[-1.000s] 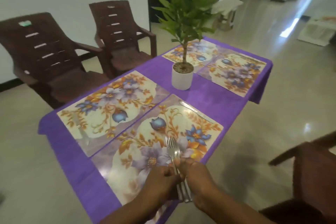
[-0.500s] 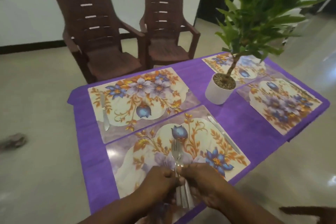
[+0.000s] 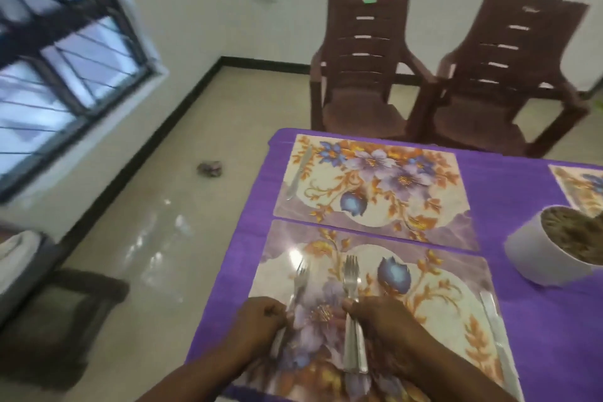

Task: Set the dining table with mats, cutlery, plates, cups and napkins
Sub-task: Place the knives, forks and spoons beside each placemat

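The left hand point(image 3: 261, 320) pinches the handle of a single fork point(image 3: 298, 284), tines pointing away from the person, low over the left part of the near mat point(image 3: 440, 290); whether the fork already touches the mat cannot be told; the right hand point(image 3: 385, 326) is closed around a bundle of forks point(image 3: 351, 320) above the middle of that mat, handles sticking out toward the person. A knife point(image 3: 494, 330) lies along the near mat's right edge; beyond it the far mat point(image 3: 375, 179) carries its own knife point(image 3: 298, 173) on its left side; a white plant pot point(image 3: 535, 254) stands right of the near mat.

The likely slip, as I judge it, is in the bundle: the grip sits high on smooth stacked handles, so one fork could slide out and clatter down while attention is on the left hand. The near mat's left edge lies close to the purple tablecloth's point(image 3: 235, 271) drop; a fork laid too far left could tip off. Room is free across the mat's centre and leftward over the floor; the pot crowds any reach to the right.
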